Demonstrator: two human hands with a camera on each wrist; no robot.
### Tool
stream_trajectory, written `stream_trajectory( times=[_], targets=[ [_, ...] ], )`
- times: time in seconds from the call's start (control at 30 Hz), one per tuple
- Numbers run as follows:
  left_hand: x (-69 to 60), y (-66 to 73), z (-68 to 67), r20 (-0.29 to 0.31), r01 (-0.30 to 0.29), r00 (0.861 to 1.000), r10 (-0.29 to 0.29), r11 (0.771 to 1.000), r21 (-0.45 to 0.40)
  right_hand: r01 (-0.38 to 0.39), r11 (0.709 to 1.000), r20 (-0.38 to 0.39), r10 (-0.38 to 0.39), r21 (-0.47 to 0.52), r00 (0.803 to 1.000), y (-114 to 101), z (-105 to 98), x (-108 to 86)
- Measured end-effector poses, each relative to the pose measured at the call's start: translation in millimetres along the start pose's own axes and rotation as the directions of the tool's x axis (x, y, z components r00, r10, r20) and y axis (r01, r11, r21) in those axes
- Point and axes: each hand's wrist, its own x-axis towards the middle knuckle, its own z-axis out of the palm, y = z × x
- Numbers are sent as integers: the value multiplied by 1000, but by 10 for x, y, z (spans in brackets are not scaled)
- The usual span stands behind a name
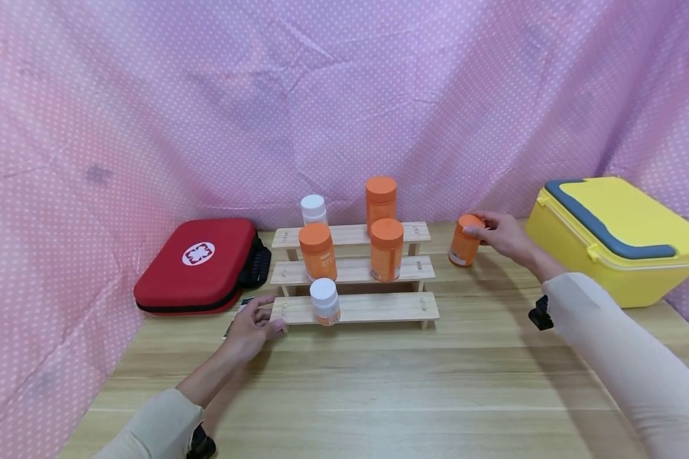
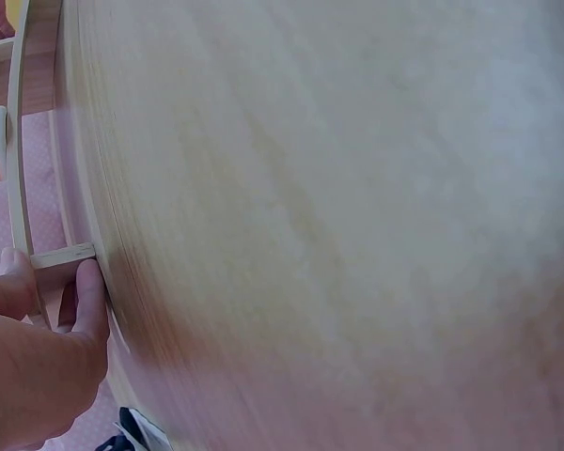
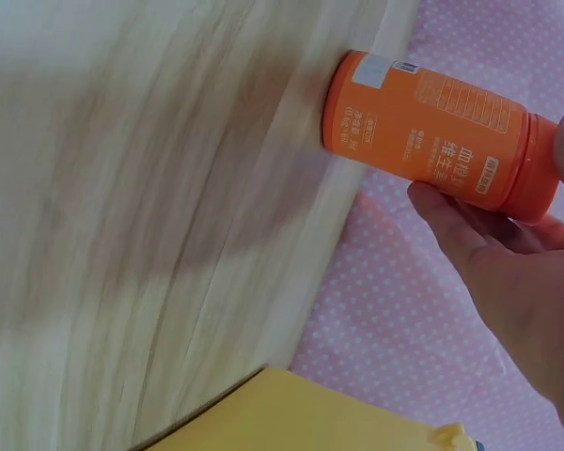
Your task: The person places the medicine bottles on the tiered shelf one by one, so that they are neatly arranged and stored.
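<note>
My left hand (image 1: 248,333) pinches the left end of the lowest step of a three-step wooden rack (image 1: 387,307). In the left wrist view, thumb and fingers close around a short leg (image 2: 64,255) of it. To the right of the rack, my right hand (image 1: 506,237) holds an orange supplement bottle (image 1: 464,245) by its cap and upper part. That bottle's label (image 3: 432,122) shows in the right wrist view; its base is at the tabletop. On the rack stand several bottles, among them a white-capped one (image 1: 325,303) on the lowest step.
At the left lies a red first-aid case (image 1: 198,261), with a small flat item (image 1: 229,326) partly hidden behind my left hand. A yellow box (image 1: 585,268) with a grey handle stands at the right. Pink dotted cloth (image 1: 344,95) hangs behind the table.
</note>
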Motion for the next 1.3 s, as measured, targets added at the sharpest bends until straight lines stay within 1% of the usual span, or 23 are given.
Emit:
stream_trajectory(
  times=[0.13,0.3,0.4,0.5,0.6,0.8,0.9,1.03,1.1,1.23,1.3],
  targets=[
    [10,0,-6,-2,-1,1000,1,1000,15,38,999,-11,-38,-20,999,15,5,2],
    [14,-3,-9,2,-1,1000,1,1000,7,121,992,-27,-122,-32,992,25,-11,-47],
    [9,6,1,2,-1,1000,1,1000,-12,142,989,-61,-144,-44,988,1,-42,-152],
    [6,17,8,1,6,1000,-6,1000,-15,165,984,-90,-170,-61,981,-52,-90,-306],
    [6,25,14,-4,22,1000,-22,1000,-11,184,980,-91,-191,-78,977,-127,-150,-489],
    [8,9,8,-6,22,1000,-22,1000,2,214,967,-11,-218,-139,976,-301,-225,-848],
    [7,0,-2,-5,21,1000,-21,1000,11,231,958,20,-231,-167,973,-405,-204,-988],
    [6,4,-8,0,26,1000,-26,1000,12,247,953,59,-240,-177,969,-586,-126,-1130],
    [7,2,-8,1,24,1000,-24,1000,10,263,952,87,-252,-158,964,-696,-62,-1172],
    [-2,-4,0,-3,8,1000,-8,1000,-3,286,956,144,-275,-65,951,-911,115,-1192],
    [-7,-6,3,-5,3,1000,-3,1000,-13,280,960,167,-273,-20,947,-1010,220,-1173]
  ],
)
